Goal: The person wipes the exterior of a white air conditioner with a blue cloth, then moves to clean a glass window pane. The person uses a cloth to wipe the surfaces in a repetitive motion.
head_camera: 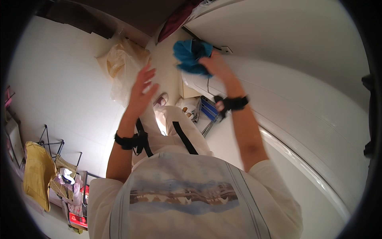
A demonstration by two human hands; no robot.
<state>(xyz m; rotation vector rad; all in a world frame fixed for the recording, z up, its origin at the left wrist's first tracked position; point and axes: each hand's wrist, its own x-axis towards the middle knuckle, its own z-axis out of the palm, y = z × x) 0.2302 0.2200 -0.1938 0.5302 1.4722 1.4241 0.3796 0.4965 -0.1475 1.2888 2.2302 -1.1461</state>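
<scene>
A crumpled blue cloth point(186, 58) with a dark inner part is gripped in my right hand point(217, 65), close to a long white casing point(250, 76). Motion blurs the fingers and the cloth's edge. My left hand point(141, 89) is raised on the other side with its fingers apart and nothing in it. Behind it hangs or stands a translucent plastic bag point(119, 67) with something yellowish inside; which of the two I cannot tell. Each wrist wears a black strap.
A small white fitting point(227, 50) sits by the white casing. Lower down are a blue folding item point(209, 110) and a plastic bag with brownish things point(188, 109). To the left stands a woven-seat chair point(66, 164) near a yellow cloth-like thing point(38, 176) and a red box point(78, 220).
</scene>
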